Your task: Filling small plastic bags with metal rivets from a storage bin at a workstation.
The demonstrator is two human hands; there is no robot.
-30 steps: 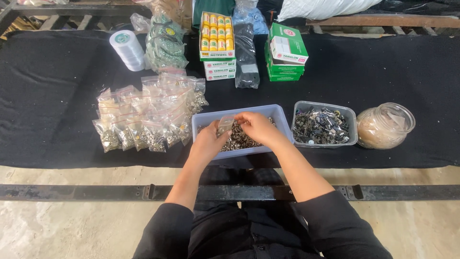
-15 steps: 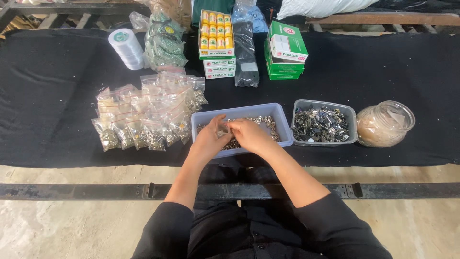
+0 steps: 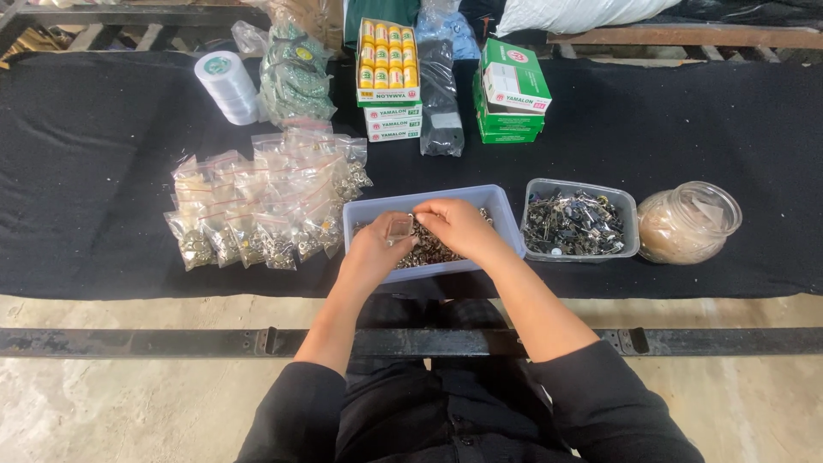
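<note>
Hands over blue tray [image 3: 506, 225] on the desk: left hand [image 3: 377, 249] now pinches a small clear bag [image 3: 399, 228], lifted since a second ago; right hand [image 3: 459, 227], fingers curled, feeds metal pieces [image 3: 426, 250] from the tray toward it. Filled bags [image 3: 257, 206] lie left.

1. The tabletop [image 3: 103, 154] is covered in matt black cloth.
2. The tray [image 3: 506, 225] is translucent bluish plastic holding shiny metal parts [image 3: 433, 249].
3. The small bag [image 3: 399, 228] between the hands is clear glossy plastic.
4. The filled bags [image 3: 257, 206] are glossy clear plastic.
5. The jar [image 3: 690, 221] is clear and glossy.
6. The floor [image 3: 129, 403] is rough concrete.
</note>
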